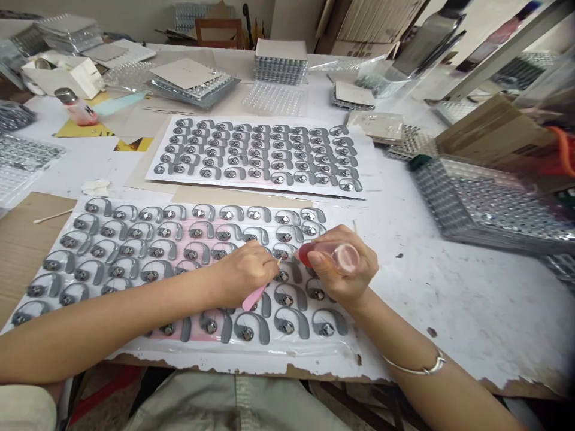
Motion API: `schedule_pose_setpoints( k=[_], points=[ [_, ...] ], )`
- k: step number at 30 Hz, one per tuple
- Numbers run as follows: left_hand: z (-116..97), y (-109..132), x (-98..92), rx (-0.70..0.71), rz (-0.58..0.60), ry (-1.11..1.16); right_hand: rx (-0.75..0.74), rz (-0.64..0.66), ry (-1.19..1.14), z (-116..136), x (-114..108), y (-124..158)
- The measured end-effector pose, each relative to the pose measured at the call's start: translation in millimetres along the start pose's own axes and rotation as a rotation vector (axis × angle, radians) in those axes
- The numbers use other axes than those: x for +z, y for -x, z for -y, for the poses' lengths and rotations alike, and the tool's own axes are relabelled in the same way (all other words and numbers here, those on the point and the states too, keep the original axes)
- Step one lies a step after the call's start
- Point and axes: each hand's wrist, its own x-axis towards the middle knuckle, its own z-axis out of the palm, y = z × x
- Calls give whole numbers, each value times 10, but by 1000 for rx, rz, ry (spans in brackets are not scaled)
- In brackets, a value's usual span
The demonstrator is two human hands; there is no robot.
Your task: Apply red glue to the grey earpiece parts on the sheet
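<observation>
My left hand [251, 266] is closed round a slim tool with a flat pink end [254, 297]; a thin pale tip shows by the fingers, but its kind is unclear. Wrapped in my right hand [353, 266] is a small clear squeeze bottle [330, 254] with red liquid, tilted so its nozzle points left. Both hands are over the near white sheet [314, 347], which carries rows of grey ear-hook-shaped pieces [287, 323], each with a shiny round metallic part. The tool's tip and the nozzle come close together above one piece, which they partly cover.
A second sheet of grey hook pieces [256, 146] lies behind. Stacked clear trays [494, 209] stand at the right, with a cardboard box [489, 129] behind them. At the left are a cotton swab [54, 216] and a bottle with pink liquid [76, 108].
</observation>
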Motion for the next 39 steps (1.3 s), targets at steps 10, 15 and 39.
schedule_pose_setpoints(
  k=[10,15,39],
  points=[
    [19,25,43,1,16,34,-28,-4,16,40,11,-49],
    [29,32,47,5,-17,55,-48,13,6,43,8,-48],
    [145,-117,-216,-306,74,512,-43,32,-67,71,5,-45]
  ],
)
